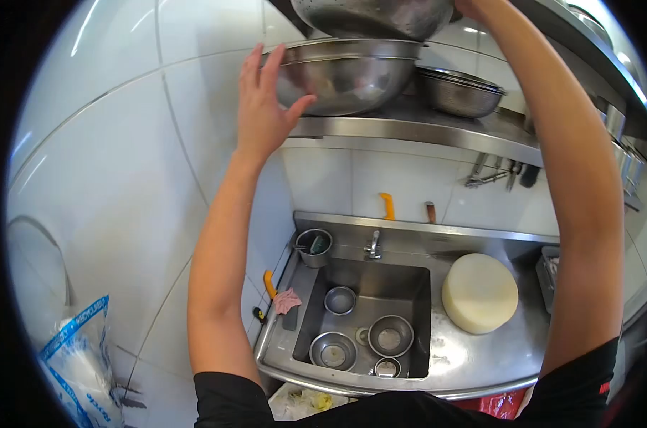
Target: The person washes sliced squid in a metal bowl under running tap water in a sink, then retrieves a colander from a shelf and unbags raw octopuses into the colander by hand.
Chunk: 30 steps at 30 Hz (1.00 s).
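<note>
My left hand (270, 107) is raised to the shelf, its fingers spread at the left side of a large steel mixing bowl (345, 82). Whether the fingertips touch that bowl I cannot tell. Above it, at the top edge of the view, another steel bowl (373, 18) is partly cut off. My right hand (469, 7) grips this upper bowl at its right side, with most of the fingers out of view. To the right, smaller nested metal bowls (460, 93) sit on the steel shelf (409, 128).
Below is a steel sink (362, 285) with several small metal bowls in it and a faucet (373, 245). A round whitish block (480, 293) stands on the right drainboard. A metal pot (314, 247) and a pink cloth (287, 301) are at the left. Utensils (494, 173) hang under the shelf.
</note>
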{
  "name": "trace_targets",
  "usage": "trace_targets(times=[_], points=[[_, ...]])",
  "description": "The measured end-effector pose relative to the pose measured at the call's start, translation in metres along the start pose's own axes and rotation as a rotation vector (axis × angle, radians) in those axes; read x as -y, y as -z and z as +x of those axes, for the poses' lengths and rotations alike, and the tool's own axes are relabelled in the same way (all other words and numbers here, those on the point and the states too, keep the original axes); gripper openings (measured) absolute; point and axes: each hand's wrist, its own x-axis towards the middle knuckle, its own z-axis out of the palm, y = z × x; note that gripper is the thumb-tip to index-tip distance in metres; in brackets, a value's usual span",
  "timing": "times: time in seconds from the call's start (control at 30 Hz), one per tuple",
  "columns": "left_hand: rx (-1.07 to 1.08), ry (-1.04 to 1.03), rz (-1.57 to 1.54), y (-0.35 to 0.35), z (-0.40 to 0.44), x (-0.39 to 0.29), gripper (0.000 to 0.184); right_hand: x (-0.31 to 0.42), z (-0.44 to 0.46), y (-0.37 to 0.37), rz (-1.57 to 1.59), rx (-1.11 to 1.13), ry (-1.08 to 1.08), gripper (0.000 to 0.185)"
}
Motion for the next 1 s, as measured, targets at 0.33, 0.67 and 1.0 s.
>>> trace_targets(times=[0.33,0.67,1.0], points=[[-0.017,0.037,0.081,-0.018,-0.021,0.022,0.084,0.187,-0.190,0.069,-0.522,-0.327,-0.240,0.025],[-0.441,0.183,-0.079,-0.024,-0.040,-0.023,0.048,0.286,-0.482,0.132,-1.033,-0.590,-0.626,0.058],[0.306,0.029,-0.889,-0.117,-0.150,-0.206,0.004,0.191,-0.705,0.002,-1.116,-0.365,-1.063,0.023]])
